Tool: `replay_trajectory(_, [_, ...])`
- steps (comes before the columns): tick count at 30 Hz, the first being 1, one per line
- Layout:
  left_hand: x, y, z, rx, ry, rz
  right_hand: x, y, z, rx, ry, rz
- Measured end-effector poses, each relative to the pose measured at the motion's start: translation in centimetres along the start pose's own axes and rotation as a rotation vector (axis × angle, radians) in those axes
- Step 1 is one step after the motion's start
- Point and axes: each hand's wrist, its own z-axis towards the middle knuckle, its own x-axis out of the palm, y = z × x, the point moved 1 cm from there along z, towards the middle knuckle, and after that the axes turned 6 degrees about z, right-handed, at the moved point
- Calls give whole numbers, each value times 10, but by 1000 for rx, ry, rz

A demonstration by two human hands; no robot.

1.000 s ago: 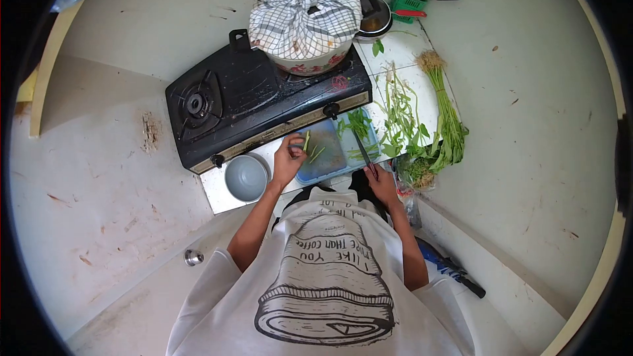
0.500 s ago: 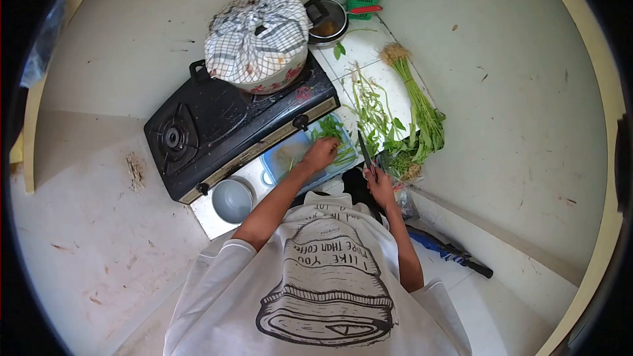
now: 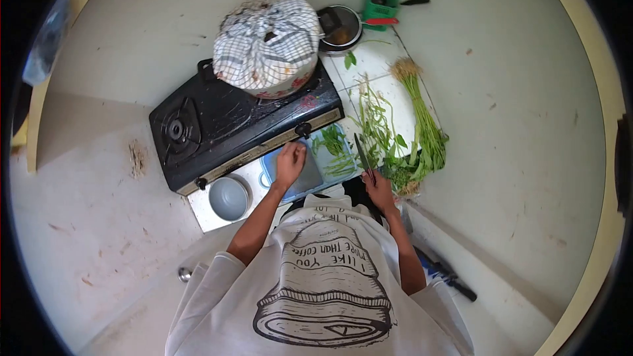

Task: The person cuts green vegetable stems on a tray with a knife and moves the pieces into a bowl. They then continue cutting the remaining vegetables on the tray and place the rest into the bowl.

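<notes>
The left hand (image 3: 290, 165) is over the near-left part of the tray (image 3: 312, 173), its fingers curled in; whether they pinch anything cannot be told. The right hand (image 3: 378, 192) grips the knife (image 3: 363, 157) by its handle, the blade pointing away from the body, just beside the tray's right edge. Cut greens (image 3: 333, 149) lie in the tray to the right of the left hand. The bowl (image 3: 229, 198) sits on the surface (image 3: 371, 60) to the left of that hand, and the stove (image 3: 247, 118) stands beyond it. Loose stems (image 3: 374, 113) lie beyond the right hand, with a rooted bunch (image 3: 425, 115) farther right.
</notes>
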Motion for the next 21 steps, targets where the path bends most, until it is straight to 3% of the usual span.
replay_trajectory(6, [-23,16,-54,-104,-171,110,-9,45,36,-159,279,-149])
replay_trajectory(10, [-8,23,-73,-177,-236,141,-6,52,55,-353,459,-173])
replay_trajectory(16, [11,6,-77,-215,-303,150,3,67,80,-431,717,-300])
replay_trajectory(21, [18,-4,-81,-253,-421,133,22,79,91,-502,803,-460])
